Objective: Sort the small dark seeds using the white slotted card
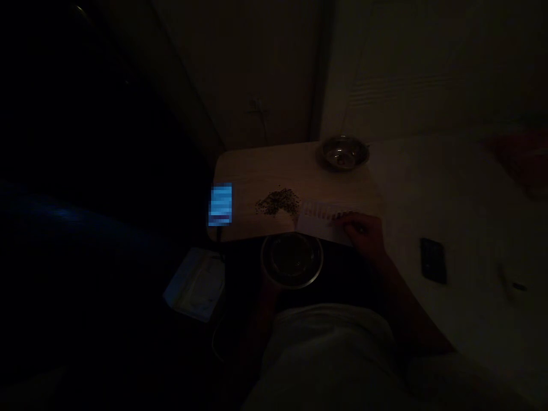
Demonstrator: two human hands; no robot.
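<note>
The room is very dark. My right hand (363, 234) rests on the right end of a white sheet of paper (317, 221) lying on a small pale table (252, 171), fingers curled on it. To the left of the paper lies a pile of small dark seeds or grains (277, 202). A round metal bowl (291, 260) sits just below the table's near edge, in front of my body. My left hand seems to be under or beside that bowl (269, 288), but it is too dark to make out its grip.
A second metal bowl (344, 152) stands at the table's far right corner. A lit phone screen (221, 204) glows at the table's left edge. A dark remote-like object (433, 260) lies on the pale surface to the right. A pale box (196, 283) sits lower left.
</note>
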